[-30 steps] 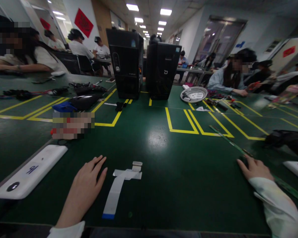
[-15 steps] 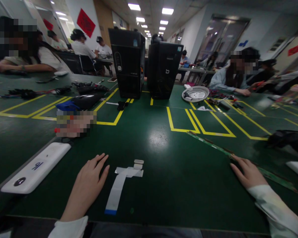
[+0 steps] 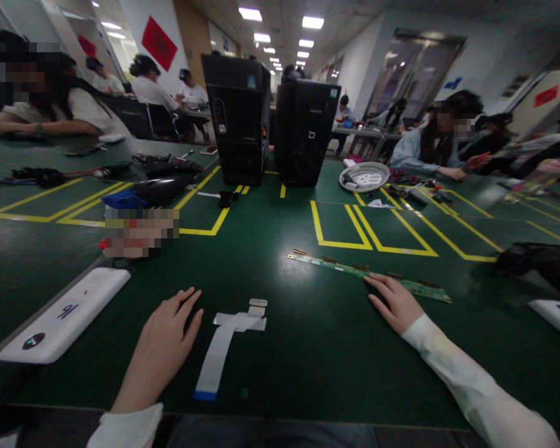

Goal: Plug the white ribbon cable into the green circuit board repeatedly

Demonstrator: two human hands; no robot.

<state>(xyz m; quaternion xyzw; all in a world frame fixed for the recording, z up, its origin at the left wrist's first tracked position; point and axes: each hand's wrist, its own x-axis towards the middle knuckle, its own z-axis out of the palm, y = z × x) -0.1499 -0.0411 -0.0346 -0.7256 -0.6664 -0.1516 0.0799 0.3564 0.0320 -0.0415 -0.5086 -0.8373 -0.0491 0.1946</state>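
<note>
On the green table [image 3: 280,367], my left hand [image 3: 163,345] lies palm down with its fingers spread, holding nothing. Just right of it is a white flat ribbon cable [image 3: 217,361] with a blue end and a crosspiece at the top. My right hand [image 3: 394,302] has its fingers extended, the fingertips at the near edge of a long, narrow green circuit board [image 3: 340,266]. The board slants from the middle of the table down to the right. Whether the fingers grip the board or only touch it is hard to tell.
Two black computer towers [image 3: 238,118] stand at the back. A white power bank [image 3: 65,317] lies at left, near a blurred bundle [image 3: 142,233]. A white basket [image 3: 364,177] sits back right, beside cables and tools. Several people sit around. Yellow tape [image 3: 345,244] marks the tabletop.
My right hand and the circuit board have moved left, toward the middle of the table, and the board lies at a flatter angle. My left hand has stayed in place.
</note>
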